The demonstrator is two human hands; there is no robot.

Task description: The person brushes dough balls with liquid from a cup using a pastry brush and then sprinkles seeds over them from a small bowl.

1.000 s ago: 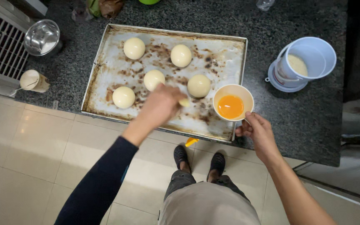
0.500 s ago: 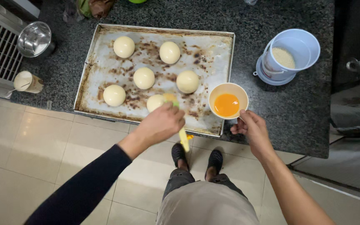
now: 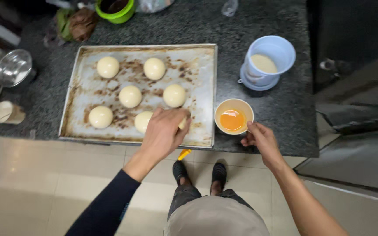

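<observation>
Head view: left hand (image 3: 165, 133) at frame centre, fingers curled around a brush with a yellow handle (image 3: 183, 154), over the dough balls at the near edge of the baking tray (image 3: 77, 78); one ball (image 3: 142, 121) just left of it. Right hand (image 3: 261, 139) pinches the rim of the small bowl of orange egg wash (image 3: 234, 116), right of the tray. Blue tub (image 3: 267, 61) upper right, metal bowl (image 3: 14, 67) far left.

The left hand (image 3: 165, 131) is at the centre of the frame, back turned up, fingers curled downward; its arm in a dark sleeve comes from lower left. The right hand (image 3: 261, 139), right of centre, has bent fingers and a bare forearm.
</observation>
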